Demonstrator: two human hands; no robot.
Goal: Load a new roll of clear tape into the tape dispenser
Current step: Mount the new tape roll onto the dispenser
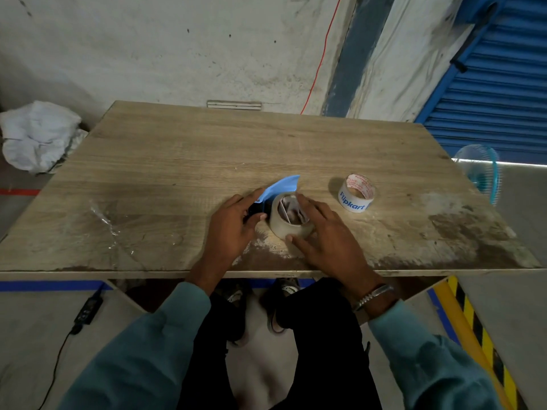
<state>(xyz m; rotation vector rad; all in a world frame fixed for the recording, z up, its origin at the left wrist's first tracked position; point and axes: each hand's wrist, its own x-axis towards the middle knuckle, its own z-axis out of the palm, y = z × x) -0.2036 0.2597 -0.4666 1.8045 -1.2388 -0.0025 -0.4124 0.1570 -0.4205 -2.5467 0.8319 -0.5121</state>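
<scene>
A blue tape dispenser (282, 184) lies on the wooden table (207, 161) near its front edge. My left hand (233, 223) grips the dispenser's dark handle end. A roll of clear tape (281, 224) sits against the dispenser, seemingly on its hub, with a crumpled bit of tape in the core. My right hand (322, 235) holds this roll, thumb at its near side and fingers over its right rim. A second roll, white with blue Flipkart print (356, 196), stands alone to the right.
A crumpled piece of clear film (109, 226) lies on the table's left part. A white bundle of cloth (38, 134) sits beyond the left edge. A small fan (482, 170) stands off the right edge. The wall runs behind the table.
</scene>
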